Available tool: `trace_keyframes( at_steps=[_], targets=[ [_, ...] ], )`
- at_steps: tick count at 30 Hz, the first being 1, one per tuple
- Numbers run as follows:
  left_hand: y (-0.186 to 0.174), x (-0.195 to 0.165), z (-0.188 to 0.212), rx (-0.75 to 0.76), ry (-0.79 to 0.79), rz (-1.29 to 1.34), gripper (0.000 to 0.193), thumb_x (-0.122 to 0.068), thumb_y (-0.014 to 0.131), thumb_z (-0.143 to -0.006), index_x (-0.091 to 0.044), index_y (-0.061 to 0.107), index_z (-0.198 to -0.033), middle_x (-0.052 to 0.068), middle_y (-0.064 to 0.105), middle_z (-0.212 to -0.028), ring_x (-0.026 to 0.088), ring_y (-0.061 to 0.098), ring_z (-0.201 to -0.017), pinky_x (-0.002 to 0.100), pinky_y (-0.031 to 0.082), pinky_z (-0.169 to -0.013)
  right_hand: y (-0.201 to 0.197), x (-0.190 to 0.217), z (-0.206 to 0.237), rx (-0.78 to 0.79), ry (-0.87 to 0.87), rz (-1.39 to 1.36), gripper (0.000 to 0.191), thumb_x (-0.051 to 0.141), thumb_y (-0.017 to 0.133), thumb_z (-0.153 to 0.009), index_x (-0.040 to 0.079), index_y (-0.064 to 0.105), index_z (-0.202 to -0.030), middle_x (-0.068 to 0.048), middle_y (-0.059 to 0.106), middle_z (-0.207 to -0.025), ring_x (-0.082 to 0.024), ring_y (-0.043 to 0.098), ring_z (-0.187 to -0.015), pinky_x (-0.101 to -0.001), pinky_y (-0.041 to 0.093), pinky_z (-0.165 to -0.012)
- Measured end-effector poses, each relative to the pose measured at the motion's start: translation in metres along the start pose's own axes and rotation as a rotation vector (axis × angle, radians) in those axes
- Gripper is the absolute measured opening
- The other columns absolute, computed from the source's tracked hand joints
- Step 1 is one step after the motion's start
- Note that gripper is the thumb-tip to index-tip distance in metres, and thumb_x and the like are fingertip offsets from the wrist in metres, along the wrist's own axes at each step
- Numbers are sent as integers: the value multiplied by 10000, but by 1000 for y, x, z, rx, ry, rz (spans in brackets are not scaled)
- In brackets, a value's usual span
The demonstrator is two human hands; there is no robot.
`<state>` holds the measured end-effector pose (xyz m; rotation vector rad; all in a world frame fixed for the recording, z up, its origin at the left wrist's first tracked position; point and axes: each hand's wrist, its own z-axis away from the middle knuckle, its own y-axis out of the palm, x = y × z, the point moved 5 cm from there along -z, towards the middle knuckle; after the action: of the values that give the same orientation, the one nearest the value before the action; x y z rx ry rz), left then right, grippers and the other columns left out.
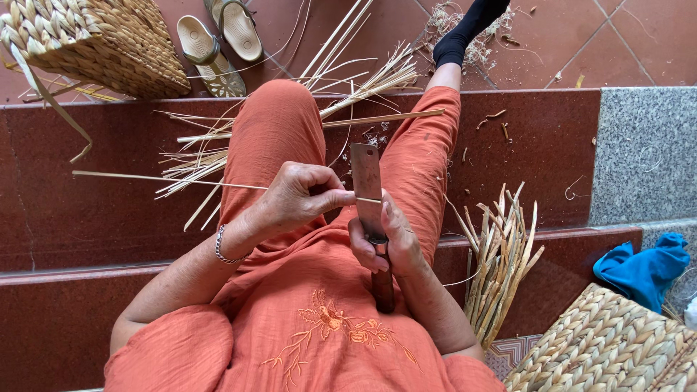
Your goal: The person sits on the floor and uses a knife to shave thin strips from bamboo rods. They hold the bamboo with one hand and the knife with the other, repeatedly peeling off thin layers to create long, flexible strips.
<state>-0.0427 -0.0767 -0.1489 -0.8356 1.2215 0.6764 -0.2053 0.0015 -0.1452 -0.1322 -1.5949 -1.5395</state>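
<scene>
My left hand [294, 197] pinches a long thin pale strip of cane [160, 178] that runs out to the left over the red step. My right hand [385, 243] grips the dark wooden handle of a broad flat knife [367, 181], blade pointing up and away. The strip's end meets the blade just above my right thumb. Both hands hover over my lap, which is covered by orange trousers [276, 131].
Loose cane strips [348, 80] lie across my knees and the step. A bundle of thicker split pieces [501, 254] leans at right. Woven baskets sit at top left [94, 43] and bottom right [610, 348]. A pair of sandals [218, 43] and a blue cloth [642, 265] lie nearby.
</scene>
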Motion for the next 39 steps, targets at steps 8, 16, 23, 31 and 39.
trace_keyframes(
  at_steps=[8,16,23,31,39],
  targets=[
    [3,-11,0,6,-19,56,180,-198,791,-925,-19,782,-920,15,697,-690,27,590,-614,235,484,-501,-5,-4,1,-23,-38,-59,548,491,427,-1122,101,366,-1502,-67,468,-664,-75,354,-390,-229,320,-349],
    [-23,-16,10,71,206,-104,116,-139,775,-932,-31,735,-939,39,740,-796,78,693,-700,255,551,-607,-11,-3,11,80,-72,-106,809,572,424,-1095,8,223,-1639,-98,547,-652,-62,382,-393,-237,369,-379],
    [-17,-13,12,47,147,-57,106,-114,781,-915,-22,731,-909,51,723,-742,94,671,-656,261,537,-586,-14,-9,17,91,-39,-145,827,611,408,-1099,-41,336,-1601,-59,519,-667,-85,387,-422,-249,340,-400],
    [-13,-25,15,17,173,-67,112,-124,776,-918,-20,735,-903,55,737,-758,93,704,-664,260,557,-588,-19,-20,16,36,-16,-202,700,565,499,-1066,59,428,-1545,-29,461,-660,-85,367,-405,-246,306,-372],
    [-5,-31,11,33,195,-53,125,-139,779,-927,-21,740,-918,60,732,-747,105,697,-637,262,545,-566,-5,-9,9,35,-13,-105,695,619,508,-1042,71,470,-1468,-56,496,-608,-66,378,-379,-226,320,-355]
  ],
)
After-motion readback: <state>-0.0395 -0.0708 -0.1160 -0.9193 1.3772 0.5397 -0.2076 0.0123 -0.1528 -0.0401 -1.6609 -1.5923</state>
